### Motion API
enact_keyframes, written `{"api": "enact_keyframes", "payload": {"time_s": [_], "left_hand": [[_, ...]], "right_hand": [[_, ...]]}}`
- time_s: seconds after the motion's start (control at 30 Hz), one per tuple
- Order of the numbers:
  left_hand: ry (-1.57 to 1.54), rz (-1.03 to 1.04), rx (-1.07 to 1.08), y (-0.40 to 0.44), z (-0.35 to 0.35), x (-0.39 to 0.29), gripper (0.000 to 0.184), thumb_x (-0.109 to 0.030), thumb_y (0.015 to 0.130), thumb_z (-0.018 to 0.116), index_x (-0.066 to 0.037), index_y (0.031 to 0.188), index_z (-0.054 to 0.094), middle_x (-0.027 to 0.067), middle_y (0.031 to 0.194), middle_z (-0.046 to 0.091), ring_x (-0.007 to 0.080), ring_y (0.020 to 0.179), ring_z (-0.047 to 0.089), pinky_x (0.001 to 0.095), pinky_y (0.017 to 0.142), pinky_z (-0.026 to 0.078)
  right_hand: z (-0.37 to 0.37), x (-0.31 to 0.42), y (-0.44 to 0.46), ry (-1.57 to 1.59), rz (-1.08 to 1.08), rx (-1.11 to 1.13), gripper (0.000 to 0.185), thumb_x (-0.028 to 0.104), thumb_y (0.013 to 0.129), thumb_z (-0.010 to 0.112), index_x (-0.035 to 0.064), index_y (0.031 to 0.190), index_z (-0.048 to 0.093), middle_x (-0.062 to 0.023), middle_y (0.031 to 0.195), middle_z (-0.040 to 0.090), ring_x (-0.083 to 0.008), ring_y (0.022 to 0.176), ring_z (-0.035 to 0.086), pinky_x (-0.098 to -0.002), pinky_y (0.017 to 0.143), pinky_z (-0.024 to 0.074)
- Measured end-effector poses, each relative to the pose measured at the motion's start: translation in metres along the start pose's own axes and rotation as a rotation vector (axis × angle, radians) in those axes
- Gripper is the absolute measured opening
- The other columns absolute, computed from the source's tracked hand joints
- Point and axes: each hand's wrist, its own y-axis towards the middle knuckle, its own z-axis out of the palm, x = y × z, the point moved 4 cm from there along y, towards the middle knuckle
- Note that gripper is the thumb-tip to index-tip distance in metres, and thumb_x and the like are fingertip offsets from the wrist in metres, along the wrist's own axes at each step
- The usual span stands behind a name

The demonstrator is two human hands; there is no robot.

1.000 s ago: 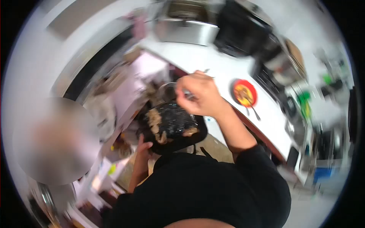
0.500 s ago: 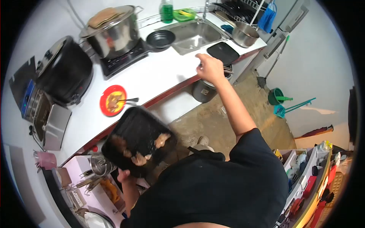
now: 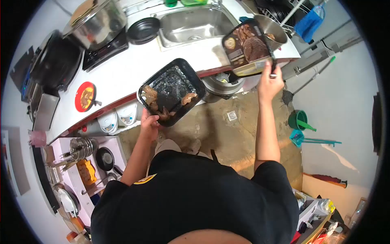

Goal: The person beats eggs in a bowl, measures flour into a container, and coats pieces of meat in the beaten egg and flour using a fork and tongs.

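My left hand grips the near-left corner of a black rectangular tray, held tilted in front of the counter. Several pieces of raw-looking meat lie along its left and near sides, with another meat piece at the right. Its bottom looks wet. At the counter's right end, my right hand is closed on the lower right corner of a black-edged rectangular panel printed with a food picture, held raised and tilted. The panel partly covers a steel pot with some pale brown food in it.
Behind the trays runs a white counter with a steel sink, a black bowl and a red plate. A large steel pot stands on a cooktop. Below is a bin; a green bucket stands right.
My left hand has brought the meat tray up and to the right. My right hand has picked up the dark panel from the counter beside the sink and tilted it up, showing its printed face.
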Motion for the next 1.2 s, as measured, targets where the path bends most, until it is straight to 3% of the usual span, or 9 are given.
{"api": "enact_keyframes", "payload": {"time_s": [0.1,0.17,0.27,0.5,0.63,0.7,0.83,1.03,1.2], "left_hand": [[0.03,-0.115,0.014,0.013,0.055,0.029,0.067,-0.007,0.063,0.052,-0.01,0.127,0.032,0.0062,0.108,0.05,0.0129,0.081,0.055,0.0214,0.051,0.043],[0.062,-0.188,0.165,0.025,0.099,0.05,0.061,-0.008,0.066,0.051,-0.011,0.124,0.032,0.0091,0.116,0.048,0.0263,0.103,0.052,0.0409,0.079,0.05],[0.037,-0.259,0.315,0.055,0.143,0.101,0.059,-0.013,0.068,0.049,-0.01,0.125,0.033,0.0091,0.117,0.048,0.0262,0.103,0.053,0.0433,0.08,0.05],[0.079,-0.521,0.604,0.088,0.28,0.18,0.064,-0.014,0.065,0.049,-0.008,0.127,0.032,0.0103,0.117,0.048,0.0266,0.106,0.051,0.0432,0.082,0.049],[0.096,-0.581,0.723,0.109,0.362,0.217,0.067,-0.01,0.062,0.049,-0.008,0.127,0.032,0.0107,0.119,0.046,0.027,0.108,0.049,0.044,0.083,0.047],[0.041,-0.621,0.757,0.131,0.4,0.25,0.068,-0.005,0.063,0.049,-0.012,0.128,0.031,0.0101,0.117,0.046,0.0273,0.102,0.052,0.0417,0.066,0.055],[-0.174,-0.721,0.839,0.148,0.495,0.287,0.067,-0.011,0.069,0.052,-0.014,0.13,0.028,0.0087,0.12,0.045,0.0266,0.106,0.051,0.0449,0.071,0.053],[0.117,-0.575,0.853,0.176,0.6,0.348,0.06,-0.016,0.075,0.055,-0.005,0.128,0.03,0.0102,0.116,0.049,0.0243,0.106,0.05,0.0345,0.092,0.04],[-0.008,-0.535,0.869,0.212,0.624,0.372,0.057,-0.01,0.072,0.055,0.0,0.125,0.034,0.0152,0.117,0.05,0.0282,0.107,0.051,0.0382,0.093,0.04]], "right_hand": [[-0.032,-0.047,0.003,0.653,0.634,-0.035,0.018,0.014,0.082,0.059,0.0076,0.072,0.045,0.0009,0.058,0.047,-0.0072,0.042,0.039,-0.0217,0.039,0.0335],[-0.051,-0.095,-0.008,0.711,0.821,-0.045,0.01,0.009,0.082,0.055,0.006,0.076,0.048,0.0022,0.057,0.046,-0.0049,0.042,0.04,-0.0203,0.037,0.0357],[-0.082,-0.133,-0.033,0.564,0.999,0.051,0.008,0.005,0.082,0.053,0.0037,0.08,0.046,-0.0008,0.065,0.048,-0.0065,0.04,0.04,-0.0213,0.035,0.0366],[-0.15,-0.183,-0.028,0.328,0.872,0.274,0.04,0.008,0.071,0.066,0.0029,0.106,0.048,-0.002,0.081,0.055,-0.0051,0.059,0.047,-0.0178,0.041,0.0367],[-0.183,-0.228,0.007,0.502,1.027,0.262,0.053,0.014,0.074,0.067,0.0038,0.12,0.044,-0.0007,0.074,0.055,-0.0044,0.042,0.041,-0.0193,0.035,0.0344],[-0.198,-0.266,0.029,0.493,1.052,0.156,0.048,0.018,0.077,0.065,0.0036,0.119,0.047,-0.0004,0.07,0.055,-0.0044,0.036,0.035,-0.02,0.033,0.0343],[-0.224,-0.327,0.075,0.344,1.102,0.007,0.031,0.017,0.081,0.061,0.0014,0.107,0.056,-0.001,0.064,0.055,-0.0045,0.036,0.038,-0.0189,0.033,0.0357],[-0.269,-0.39,0.137,0.332,0.97,-0.081,0.027,0.015,0.082,0.06,-0.0019,0.103,0.056,-0.0012,0.061,0.055,-0.0047,0.038,0.042,-0.0186,0.033,0.036],[-0.269,-0.47,0.175,0.434,1.09,0.207,0.058,0.021,0.069,0.073,-0.0019,0.115,0.046,0.0007,0.069,0.051,-0.0048,0.051,0.045,-0.0193,0.04,0.0345]]}}
